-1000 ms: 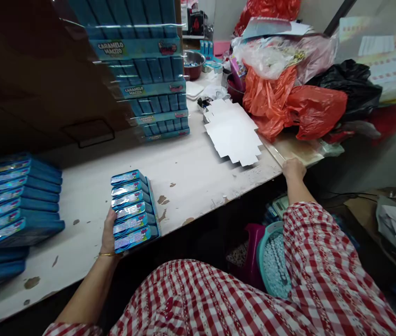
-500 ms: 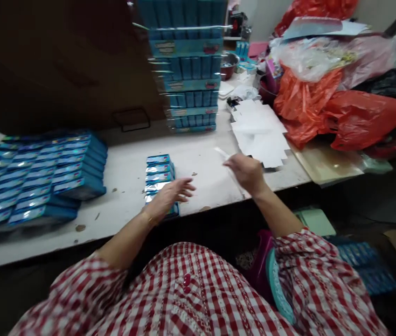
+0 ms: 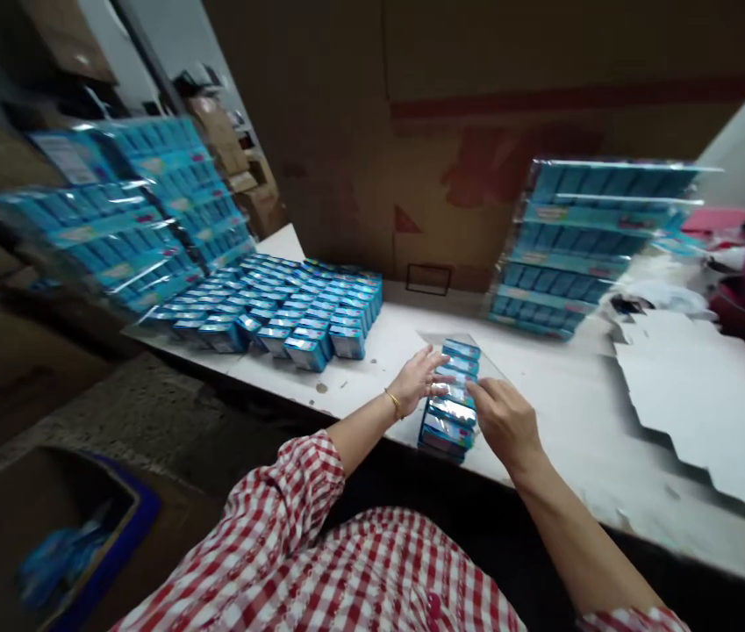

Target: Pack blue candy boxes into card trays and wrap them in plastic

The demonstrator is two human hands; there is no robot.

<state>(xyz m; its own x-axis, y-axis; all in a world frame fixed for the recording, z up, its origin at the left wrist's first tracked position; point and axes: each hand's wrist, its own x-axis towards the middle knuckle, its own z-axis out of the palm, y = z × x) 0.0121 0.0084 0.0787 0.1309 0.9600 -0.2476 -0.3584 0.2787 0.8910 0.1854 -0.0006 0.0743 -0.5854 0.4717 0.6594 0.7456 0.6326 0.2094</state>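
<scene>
A short row of small blue boxes [image 3: 449, 432] with shiny tops stands near the front edge of the white table. My left hand [image 3: 417, 383] reaches in from the row's left side, fingers stretched out and touching the box tops. On the right side my right hand [image 3: 507, 426] is closed in a pinch close to the boxes. A thin clear plastic sheet [image 3: 487, 358] shows behind the row and runs toward its fingers. Glare and blur hide the sheet's exact outline.
Many blue boxes [image 3: 293, 312] stand in packed rows to the left. Wrapped blocks of boxes [image 3: 168, 202] rise beyond them, and another wrapped stack [image 3: 556, 250] stands at the back right. White card sheets [image 3: 707, 395] lie on the right. An open carton [image 3: 128, 527] is at lower left.
The view has swung left. My right hand has come from the right, holding a thin pale strip or sheet, up to the box row. My left hand now lies over the box tops.
</scene>
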